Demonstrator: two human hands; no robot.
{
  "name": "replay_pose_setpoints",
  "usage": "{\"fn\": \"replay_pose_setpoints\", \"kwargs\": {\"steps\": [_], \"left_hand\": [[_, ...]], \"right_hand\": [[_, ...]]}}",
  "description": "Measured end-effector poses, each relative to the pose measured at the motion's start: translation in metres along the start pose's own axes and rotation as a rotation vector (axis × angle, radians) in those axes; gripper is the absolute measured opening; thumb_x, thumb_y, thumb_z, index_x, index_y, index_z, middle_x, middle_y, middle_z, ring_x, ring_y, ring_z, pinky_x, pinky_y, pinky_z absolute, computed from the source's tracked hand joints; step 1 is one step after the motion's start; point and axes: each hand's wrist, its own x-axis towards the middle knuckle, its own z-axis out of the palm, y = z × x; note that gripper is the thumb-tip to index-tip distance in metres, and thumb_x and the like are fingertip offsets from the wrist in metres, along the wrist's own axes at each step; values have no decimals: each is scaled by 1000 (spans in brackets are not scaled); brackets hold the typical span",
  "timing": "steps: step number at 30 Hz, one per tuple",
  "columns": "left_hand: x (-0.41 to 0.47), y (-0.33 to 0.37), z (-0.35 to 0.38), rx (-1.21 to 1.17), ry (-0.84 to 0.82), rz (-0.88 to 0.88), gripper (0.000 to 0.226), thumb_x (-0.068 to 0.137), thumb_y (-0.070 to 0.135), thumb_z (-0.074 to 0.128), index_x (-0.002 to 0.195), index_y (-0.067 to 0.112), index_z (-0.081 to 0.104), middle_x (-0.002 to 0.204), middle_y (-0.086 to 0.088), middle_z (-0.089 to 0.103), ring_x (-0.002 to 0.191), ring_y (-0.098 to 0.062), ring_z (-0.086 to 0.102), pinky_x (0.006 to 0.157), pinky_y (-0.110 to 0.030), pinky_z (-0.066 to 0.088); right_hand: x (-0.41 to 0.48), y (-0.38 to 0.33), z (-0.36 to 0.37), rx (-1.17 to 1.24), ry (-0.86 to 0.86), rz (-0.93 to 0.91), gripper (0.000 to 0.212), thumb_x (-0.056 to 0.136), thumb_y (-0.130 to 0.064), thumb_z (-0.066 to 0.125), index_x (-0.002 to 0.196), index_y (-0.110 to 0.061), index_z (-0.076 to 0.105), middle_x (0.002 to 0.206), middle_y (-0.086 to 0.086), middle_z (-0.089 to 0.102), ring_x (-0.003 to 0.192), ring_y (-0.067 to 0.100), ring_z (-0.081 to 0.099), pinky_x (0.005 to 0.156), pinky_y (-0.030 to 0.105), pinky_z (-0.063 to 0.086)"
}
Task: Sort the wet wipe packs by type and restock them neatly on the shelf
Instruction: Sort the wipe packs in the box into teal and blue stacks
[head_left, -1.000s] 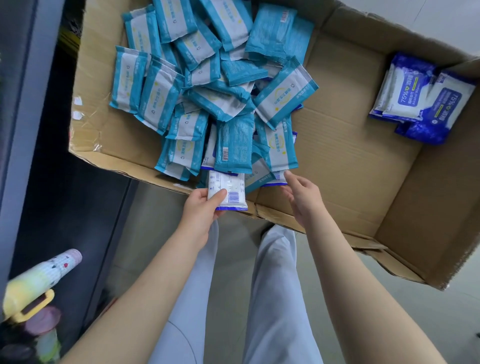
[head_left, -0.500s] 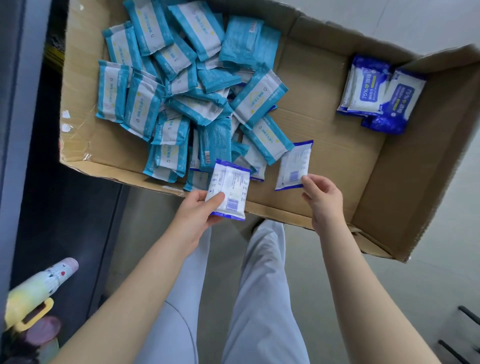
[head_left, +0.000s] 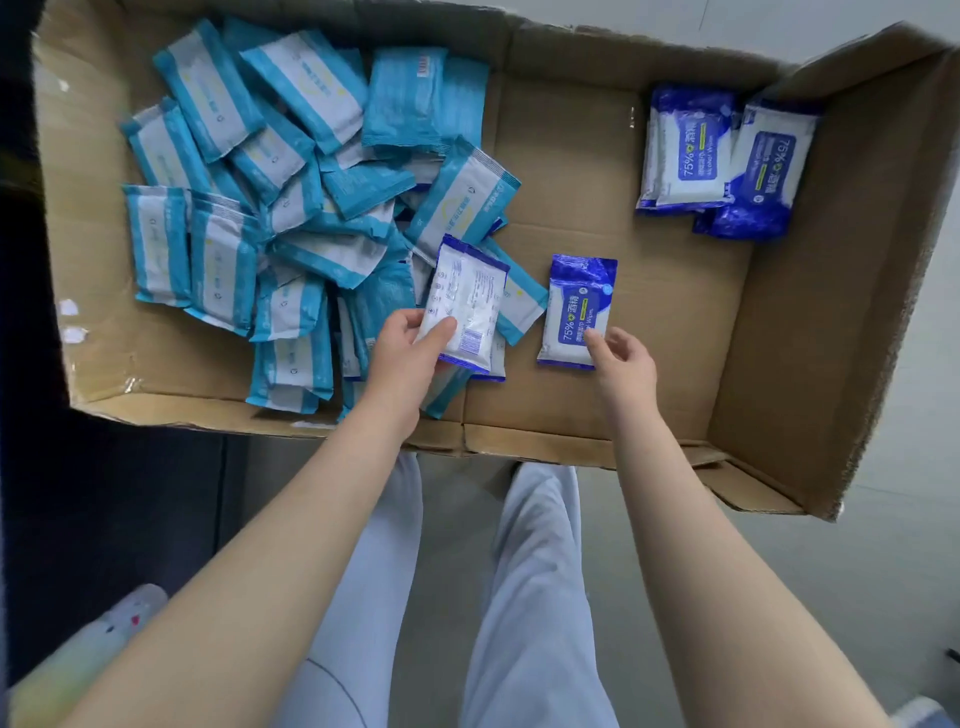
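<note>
This is the sorting step. The left hand has its fingers curled round a back-up blue pack, over the teal pack pile in the cardboard box. The right hand pinches a 75% blue pack near the box floor. Next, I think both packs should go to the blue stack in the far right corner, laid flat and tidy.

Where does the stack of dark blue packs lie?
Head view: the dark blue stack lies in the far right corner of the cardboard box, apart from the teal pile.
</note>
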Motion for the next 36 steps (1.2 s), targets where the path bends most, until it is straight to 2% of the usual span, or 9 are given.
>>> {"fn": "replay_pose_setpoints", "kwargs": {"steps": [4,7,11,14,21,25,29,33,36], "left_hand": [[22,5,7,21,-3,24,23,96,27,62,115,19,53,114,-2,68,98,-16,69,86,-36,58],[27,10,12,-7,3,38,16,97,31,60,110,21,58,106,-1,71,95,-16,71,86,-37,59],[21,17,24,-123,38,5,15,98,38,56,100,24,61,102,2,73,87,-10,72,73,-32,60],[12,24,37,-204,17,-42,19,99,44,51,102,27,59,108,4,72,95,-14,71,79,-42,61],[1,61,98,-357,-65,31,12,99,43,51,106,36,56,120,10,63,110,-15,63,78,-48,60],[14,84,159,-186,-38,308,10,98,38,54,103,33,62,115,3,66,108,-13,64,89,-36,56],[37,90,217,96,-55,687,27,97,31,60,123,24,64,119,3,51,103,10,55,96,-21,49],[71,72,246,690,-242,864,57,88,41,67,136,12,58,141,-9,44,130,-25,43,114,-39,34],[83,66,245,722,-174,886,47,91,33,67,131,9,62,145,-12,41,130,-30,41,113,-39,33]], "right_hand": [[21,13,18,-34,79,9,45,86,-29,76,122,-11,56,119,4,61,98,12,59,80,20,46],[31,19,26,-83,141,17,37,81,-30,79,104,-19,52,113,8,62,92,18,63,83,31,52],[33,15,20,-41,103,76,27,85,-22,77,101,-13,56,91,3,63,77,14,62,67,20,49],[26,3,1,74,20,24,15,91,-16,70,100,-5,65,87,4,66,66,5,58,55,11,47],[34,-56,-82,315,63,-125,15,95,-18,65,108,-10,65,100,0,73,93,13,70,83,29,57],[62,-96,-116,358,142,-200,18,95,-16,65,112,-9,62,99,-2,72,87,6,71,75,19,57],[107,-118,-126,279,220,-250,10,96,-11,61,105,-8,64,89,-3,69,73,2,65,74,21,55],[140,-122,-117,73,273,-259,25,97,-16,59,120,-9,64,103,2,69,86,11,66,78,24,55],[147,-121,-111,29,332,-289,31,98,-15,57,128,-7,59,106,2,67,91,11,65,76,15,52]]}}
